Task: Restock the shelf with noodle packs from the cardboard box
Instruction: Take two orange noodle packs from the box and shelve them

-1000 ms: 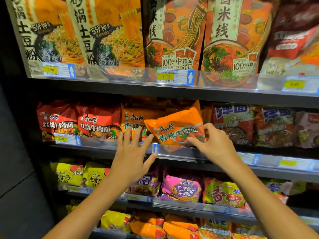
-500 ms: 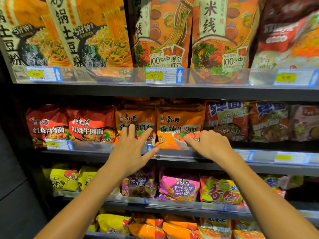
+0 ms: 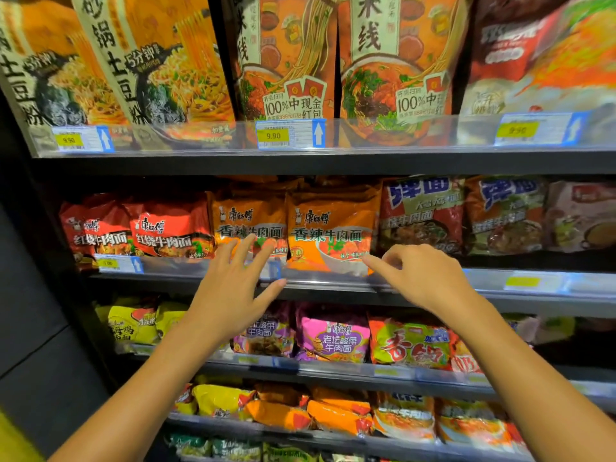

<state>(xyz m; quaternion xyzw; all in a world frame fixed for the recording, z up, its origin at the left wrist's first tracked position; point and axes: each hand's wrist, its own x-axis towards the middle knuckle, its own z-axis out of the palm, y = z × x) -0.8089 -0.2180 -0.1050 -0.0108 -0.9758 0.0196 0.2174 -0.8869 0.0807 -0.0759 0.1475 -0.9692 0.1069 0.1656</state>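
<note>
Your left hand (image 3: pixel 230 295) is spread open and your right hand (image 3: pixel 420 278) has loose fingers; both hold nothing. The orange noodle pack (image 3: pixel 330 235) stands upright on the shelf (image 3: pixel 333 288), facing shoppers. No box shows.

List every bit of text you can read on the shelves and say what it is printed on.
"9.90": yellow price tag on the top shelf rail.
"100%中现金红包": tall orange noodle bag.
"康师傅 香辣牛肉面": orange noodle pack.
"红烧牛肉面": red noodle pack.
"老坛酸菜牛肉面": purple noodle pack.
Lower rail tags: too blurred.
</note>
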